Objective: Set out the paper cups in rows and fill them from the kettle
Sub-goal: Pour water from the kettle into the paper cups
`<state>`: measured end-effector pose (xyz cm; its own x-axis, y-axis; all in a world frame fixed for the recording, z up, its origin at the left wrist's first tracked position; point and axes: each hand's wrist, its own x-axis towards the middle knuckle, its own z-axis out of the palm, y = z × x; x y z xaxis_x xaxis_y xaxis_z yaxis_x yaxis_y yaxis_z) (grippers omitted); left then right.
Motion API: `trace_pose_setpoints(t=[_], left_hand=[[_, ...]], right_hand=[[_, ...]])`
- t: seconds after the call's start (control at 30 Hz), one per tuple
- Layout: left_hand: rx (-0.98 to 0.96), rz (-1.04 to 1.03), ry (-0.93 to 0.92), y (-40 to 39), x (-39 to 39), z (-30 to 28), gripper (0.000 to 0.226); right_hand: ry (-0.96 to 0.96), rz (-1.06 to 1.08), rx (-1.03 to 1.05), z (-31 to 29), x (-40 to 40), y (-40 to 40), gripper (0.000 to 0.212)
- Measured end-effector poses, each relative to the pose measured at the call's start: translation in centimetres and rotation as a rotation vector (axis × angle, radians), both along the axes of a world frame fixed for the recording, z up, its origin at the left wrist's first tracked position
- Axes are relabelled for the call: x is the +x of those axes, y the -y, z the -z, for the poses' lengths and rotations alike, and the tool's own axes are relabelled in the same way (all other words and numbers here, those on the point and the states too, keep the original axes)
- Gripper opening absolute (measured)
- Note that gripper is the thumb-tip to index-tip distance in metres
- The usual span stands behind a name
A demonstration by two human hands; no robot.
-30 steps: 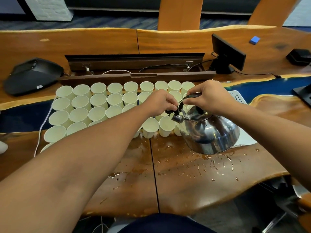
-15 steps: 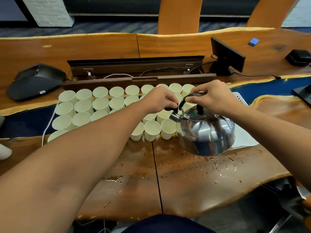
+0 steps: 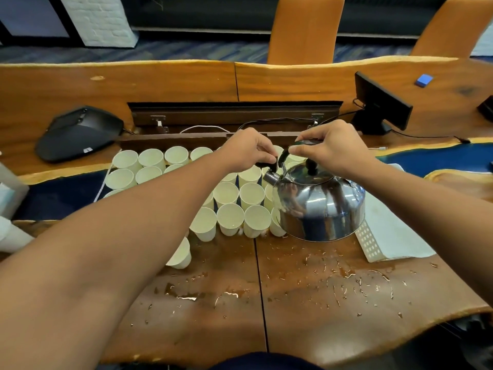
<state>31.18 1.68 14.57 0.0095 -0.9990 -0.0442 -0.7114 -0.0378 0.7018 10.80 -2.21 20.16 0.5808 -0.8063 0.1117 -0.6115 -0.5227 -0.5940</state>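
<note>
Cups point(image 3: 230, 218) are standing packed in rows on the table point(image 3: 314, 303), touching rim to rim, so the setting-out is looking largely done; one cup point(image 3: 181, 253) is sitting alone at the near edge of the block, under the left forearm. Filling is underway, though how many cups are holding water is too hard to tell from above. The kettle point(image 3: 320, 206) is hanging over the right end of the rows, near the front cups, with its spout point(image 3: 270, 177) pointing left over them. The right hand point(image 3: 334, 146) is gripping the kettle's black handle from above, carrying it. The left hand point(image 3: 246, 150) is pinching the black spout cap point(image 3: 265, 164), fingers curled round it, apparently holding it open for pouring. Spilled water point(image 3: 346, 276) is lying in drops and streaks across the near table, and a white cloth point(image 3: 392, 236) is resting just right of the kettle. Judging by this, more pouring is probably remaining.
</note>
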Motion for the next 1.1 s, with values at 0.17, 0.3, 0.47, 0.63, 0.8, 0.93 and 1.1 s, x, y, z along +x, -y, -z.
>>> trace_pose_setpoints(t=[0.17, 0.3, 0.47, 0.63, 0.8, 0.93, 1.1], left_hand=[[0.0, -0.035, -0.021, 0.8, 2.6, 0.6, 0.014], [0.003, -0.056, -0.047, 1.5, 4.0, 0.9, 0.014], [0.021, -0.085, -0.07, 2.8, 5.6, 1.8, 0.014], [0.038, -0.106, -0.068, 3.9, 6.5, 2.7, 0.017], [0.039, -0.108, -0.067, 4.6, 6.8, 3.5, 0.018], [0.041, -0.099, -0.081, 4.7, 6.8, 3.9, 0.018], [0.031, -0.09, -0.07, 4.7, 6.4, 4.2, 0.019]], right_hand=[[-0.022, -0.008, 0.01, 0.5, 2.8, 1.8, 0.031], [-0.03, -0.025, -0.001, 0.8, 4.6, 3.0, 0.032], [-0.055, -0.031, 0.01, 1.3, 6.5, 4.3, 0.025], [-0.091, -0.027, 0.008, 1.7, 7.8, 5.4, 0.02], [-0.139, -0.039, -0.002, 1.9, 8.7, 6.1, 0.021], [-0.173, -0.054, -0.016, 2.0, 9.0, 6.4, 0.02], [-0.192, -0.057, -0.051, 2.4, 9.0, 6.5, 0.027]])
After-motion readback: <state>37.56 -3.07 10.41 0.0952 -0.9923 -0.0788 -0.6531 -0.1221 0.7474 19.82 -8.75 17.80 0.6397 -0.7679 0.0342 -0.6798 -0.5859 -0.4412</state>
